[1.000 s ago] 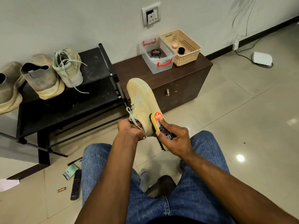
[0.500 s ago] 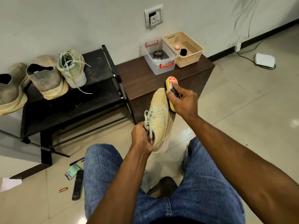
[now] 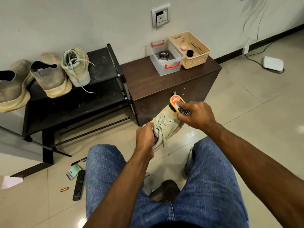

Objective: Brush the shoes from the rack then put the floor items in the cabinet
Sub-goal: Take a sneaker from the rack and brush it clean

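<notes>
Seated, denim knees in lower frame. Left hand (image 3: 145, 136) curled round heel/collar end of tan shoe (image 3: 166, 127), holding it up off the floor, toe pointing away twd cabinet (image 3: 158, 79). Right hand (image 3: 196, 116) gripping yellow brush (image 3: 177, 106) w/ red KIWI label, fingers wrapped over its back, bristles pressed on shoe's toe end. Laces loose, hanging over the upper.

Black shoe rack (image 3: 102, 63) at left against wall, just beside cabinet. On top shelf, L to R: grey-brown slip-on shoe (image 3: 11, 89) at frame edge, second slip-on (image 3: 49, 78) w/ heel facing camera, pale laced sneaker (image 3: 76, 66) w/ one lace trailing over shelf edge. Lower shelf dusty.

Dark brown cabinet low, doors closed. On top near wall: clear plastic box (image 3: 164, 58) w/ red handles, round polish tin (image 3: 163, 55) inside; touching it on the right, beige basket (image 3: 192, 50) w/ small black-capped item & pink one inside.

Floor items by left knee: black remote (image 3: 79, 185), green packet (image 3: 73, 171) just above it, pen (image 3: 79, 161) nr rack foot, small copper-coloured cylinder (image 3: 64, 189) left of remote, white paper (image 3: 11, 181) at far left edge. Dark shoe (image 3: 166, 190) btwn the legs on the floor.

Wall socket (image 3: 161, 17) above cabinet; white device (image 3: 273, 63) w/ cable on tiles far right.
</notes>
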